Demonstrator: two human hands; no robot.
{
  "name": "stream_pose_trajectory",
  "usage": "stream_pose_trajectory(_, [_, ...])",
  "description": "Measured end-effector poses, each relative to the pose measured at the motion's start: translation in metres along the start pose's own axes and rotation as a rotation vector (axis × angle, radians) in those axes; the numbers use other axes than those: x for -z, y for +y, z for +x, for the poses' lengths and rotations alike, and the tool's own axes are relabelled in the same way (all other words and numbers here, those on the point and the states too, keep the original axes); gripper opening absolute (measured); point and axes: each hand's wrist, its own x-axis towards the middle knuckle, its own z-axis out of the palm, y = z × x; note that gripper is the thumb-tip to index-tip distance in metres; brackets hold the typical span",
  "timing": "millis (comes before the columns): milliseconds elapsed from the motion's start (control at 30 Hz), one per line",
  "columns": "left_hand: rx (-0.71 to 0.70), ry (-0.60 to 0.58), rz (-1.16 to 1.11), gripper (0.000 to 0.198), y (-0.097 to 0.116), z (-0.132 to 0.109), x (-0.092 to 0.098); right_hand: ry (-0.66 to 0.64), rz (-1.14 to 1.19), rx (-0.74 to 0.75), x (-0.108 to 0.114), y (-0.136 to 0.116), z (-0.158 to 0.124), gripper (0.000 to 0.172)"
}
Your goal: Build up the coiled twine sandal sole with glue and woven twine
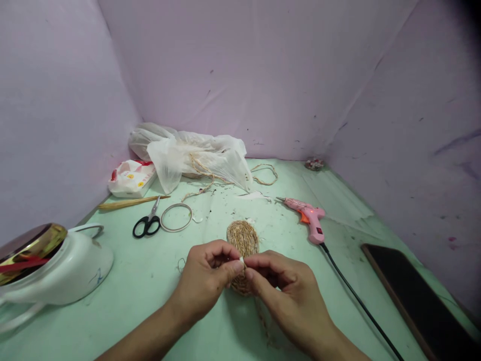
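An oval coil of tan braided straw cord (243, 238) lies on the table, partly hidden under both hands. Over its middle, my left hand (206, 276) is closed in a pinch, with a small white piece (241, 260) at the fingertips. My right hand (287, 288) meets it from the other side, thumb and forefinger pinched close beside the white piece. What the right fingertips grip is too small to make out. A loose strand of cord (264, 321) trails from the coil toward me, under the right hand.
A pink glue gun (308, 215) lies to the right, its black cable running past a dark phone (417, 301). Scissors (148, 223), a metal ring (176, 217) and a white pot (82, 265) are at the left. A white plastic bag (210, 155) and cord loops (268, 173) lie at the back.
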Motion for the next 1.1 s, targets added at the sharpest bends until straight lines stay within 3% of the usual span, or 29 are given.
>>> stream_pose_trajectory(233, [-0.098,-0.110,-0.075,0.016,-0.003,0.000,0.008,-0.192,0.369,-0.266,0.004,-0.009,0.004,0.012])
stream_pose_trajectory(500, [-0.036,-0.049,-0.040,0.015,-0.004,-0.002,0.004,-0.186,0.367,-0.335,0.000,-0.003,0.007,0.021])
stream_pose_trajectory(767, [-0.005,-0.123,-0.106,0.016,-0.008,0.000,0.001,-0.273,0.681,-0.525,-0.002,0.012,0.012,0.033])
stream_pose_trajectory(1100, [0.045,-0.073,-0.133,0.016,-0.008,0.001,0.003,-0.215,0.630,-0.496,-0.001,0.010,0.011,0.030])
